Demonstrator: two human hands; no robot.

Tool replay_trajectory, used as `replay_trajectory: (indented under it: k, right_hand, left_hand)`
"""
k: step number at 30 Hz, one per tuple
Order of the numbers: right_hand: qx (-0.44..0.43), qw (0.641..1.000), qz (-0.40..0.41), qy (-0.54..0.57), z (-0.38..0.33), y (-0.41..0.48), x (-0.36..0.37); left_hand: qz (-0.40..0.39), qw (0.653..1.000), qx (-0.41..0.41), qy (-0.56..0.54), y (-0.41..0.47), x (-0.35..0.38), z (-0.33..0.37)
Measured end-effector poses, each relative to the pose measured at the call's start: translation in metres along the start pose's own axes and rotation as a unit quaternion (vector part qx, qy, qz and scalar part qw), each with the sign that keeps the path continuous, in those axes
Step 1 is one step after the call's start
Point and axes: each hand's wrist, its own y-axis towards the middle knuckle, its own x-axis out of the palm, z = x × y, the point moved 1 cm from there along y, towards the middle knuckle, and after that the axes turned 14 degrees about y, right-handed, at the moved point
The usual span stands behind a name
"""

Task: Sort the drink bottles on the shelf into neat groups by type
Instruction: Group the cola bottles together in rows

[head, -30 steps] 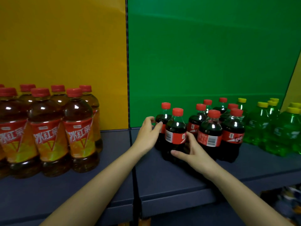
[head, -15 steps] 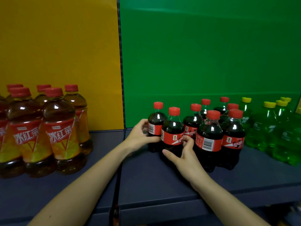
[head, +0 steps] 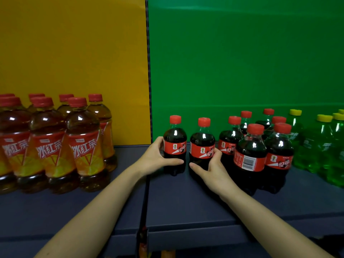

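Observation:
Several small cola bottles with red caps stand on the dark shelf (head: 178, 205) in front of the green panel. My left hand (head: 156, 157) grips the leftmost cola bottle (head: 175, 146) from its left side, thumb across its base. My right hand (head: 210, 168) grips the second cola bottle (head: 202, 146) from the right and below. Both bottles stand upright, side by side with a narrow gap. More cola bottles (head: 251, 155) cluster to the right. Large iced-tea bottles (head: 83, 146) are grouped at the left, green soda bottles (head: 320, 146) at the right.
A yellow back panel (head: 74, 53) and a green back panel (head: 242, 53) meet at a vertical divider (head: 148, 71). Bare shelf lies between the tea group and the cola. The shelf's front edge (head: 186, 229) runs below my forearms.
The two front-left cola bottles now stand side by side with their labels facing forward. My left hand's thumb now lies across the leftmost bottle's base. The view shifted.

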Motion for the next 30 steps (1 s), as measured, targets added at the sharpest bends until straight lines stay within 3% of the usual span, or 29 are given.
replay_trajectory:
  k: [6, 11, 19, 30]
  right_hand:
    - [0.000, 0.999, 0.021, -0.031, 0.005, 0.020, 0.006]
    - [0.000, 1.000, 0.012, 0.006, 0.010, 0.024, 0.007]
    - [-0.046, 0.997, 0.037, -0.052, 0.016, 0.029, 0.008]
    - [-0.048, 0.995, 0.055, -0.067, 0.017, 0.032, 0.008]
  left_hand:
    - [-0.014, 0.999, 0.027, -0.018, -0.001, -0.006, -0.001]
    - [0.008, 0.999, 0.028, -0.015, 0.002, -0.005, -0.006]
    - [0.036, 0.999, 0.023, 0.008, 0.005, 0.001, -0.010]
    - [0.018, 0.999, 0.031, 0.022, 0.000, 0.001, -0.011]
